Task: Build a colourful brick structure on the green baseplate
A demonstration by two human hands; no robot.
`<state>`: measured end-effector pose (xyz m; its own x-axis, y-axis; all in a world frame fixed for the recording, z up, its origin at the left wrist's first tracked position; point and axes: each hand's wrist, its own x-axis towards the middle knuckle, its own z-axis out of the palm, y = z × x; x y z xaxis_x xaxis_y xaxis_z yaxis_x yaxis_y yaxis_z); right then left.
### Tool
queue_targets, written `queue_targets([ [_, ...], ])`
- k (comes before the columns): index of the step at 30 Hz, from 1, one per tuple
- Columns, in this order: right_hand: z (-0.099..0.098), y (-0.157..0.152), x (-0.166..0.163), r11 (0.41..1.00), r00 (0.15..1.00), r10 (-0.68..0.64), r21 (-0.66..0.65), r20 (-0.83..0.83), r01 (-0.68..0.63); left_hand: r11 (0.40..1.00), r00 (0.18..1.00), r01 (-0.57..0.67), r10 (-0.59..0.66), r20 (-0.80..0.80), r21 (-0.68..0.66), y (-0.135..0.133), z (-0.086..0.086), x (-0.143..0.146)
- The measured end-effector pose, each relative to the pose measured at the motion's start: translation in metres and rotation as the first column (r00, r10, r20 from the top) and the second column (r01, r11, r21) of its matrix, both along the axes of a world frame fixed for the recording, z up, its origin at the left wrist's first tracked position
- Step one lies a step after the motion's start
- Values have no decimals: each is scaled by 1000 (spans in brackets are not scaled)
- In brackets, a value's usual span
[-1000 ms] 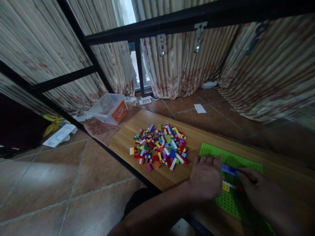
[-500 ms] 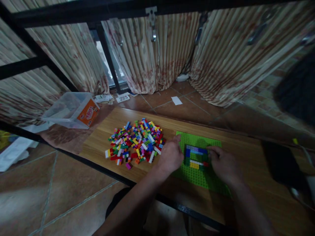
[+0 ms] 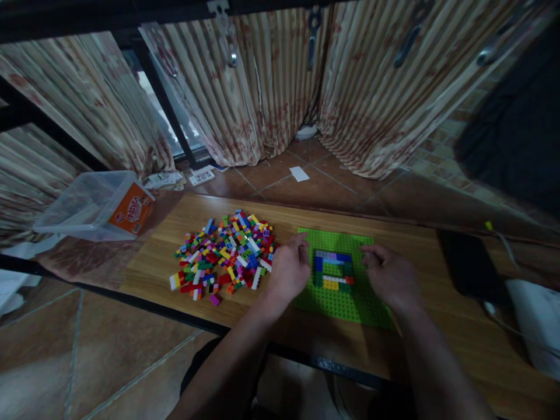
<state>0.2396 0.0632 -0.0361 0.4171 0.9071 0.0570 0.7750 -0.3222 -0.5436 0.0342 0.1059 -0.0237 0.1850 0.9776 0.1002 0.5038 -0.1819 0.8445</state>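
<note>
A green studded baseplate point(image 3: 336, 306) lies on the wooden table between my two hands. Fixed near its middle is a small rectangular frame of toy bricks point(image 3: 331, 284), in blue, light purple, white, yellow, red and dark green, with green studs showing inside it. My left hand point(image 3: 289, 268) is over the plate's left edge, loosely curled with fingers a little apart and no brick visible in it. On the other side my right hand point(image 3: 391, 277) hovers by the plate's right edge, fingers bent and slightly apart, clear of the frame. Nothing shows between its fingertips.
A heap of loose, many-coloured bricks point(image 3: 227, 251) spreads left of the plate, with a magenta brick point(image 3: 214, 299) at its near side. Beyond the table's left end stands a clear plastic bin point(image 3: 87, 207) with an orange label. A black flat device point(image 3: 470, 262) and a cable lie at right.
The view has swung to the right, so the table things appear further left. My right hand has drawn away from the brick frame, and my left fingers have loosened at the plate's edge.
</note>
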Motion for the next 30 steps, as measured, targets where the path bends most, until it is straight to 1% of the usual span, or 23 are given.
queue_targets([
  [5, 1, -1, -1, 1000, 1000, 14, 25, -4, -14, 997, 984, -82, 80, 160, 8, 13, -5, -12],
  [9, 4, 0, -3, 1000, 1000, -8, 2, 3, 8, 995, 959, -101, 102, 265, -16, 19, -8, -18],
  [13, 4, 0, -4, 1000, 1000, 8, 5, 10, -8, 997, 962, -73, 80, 262, -37, 15, -7, -15],
  [18, 3, 0, -4, 1000, 999, 0, -3, -32, -1, 997, 966, -63, 74, 249, -50, 12, -4, -13],
  [23, 3, 0, -4, 1000, 1000, 15, -9, -7, -15, 998, 969, -55, 63, 240, -42, 13, -6, -13],
  [30, 3, -1, -3, 1000, 1000, 14, -4, -18, -14, 999, 970, -40, 47, 239, -34, 13, -8, -11],
])
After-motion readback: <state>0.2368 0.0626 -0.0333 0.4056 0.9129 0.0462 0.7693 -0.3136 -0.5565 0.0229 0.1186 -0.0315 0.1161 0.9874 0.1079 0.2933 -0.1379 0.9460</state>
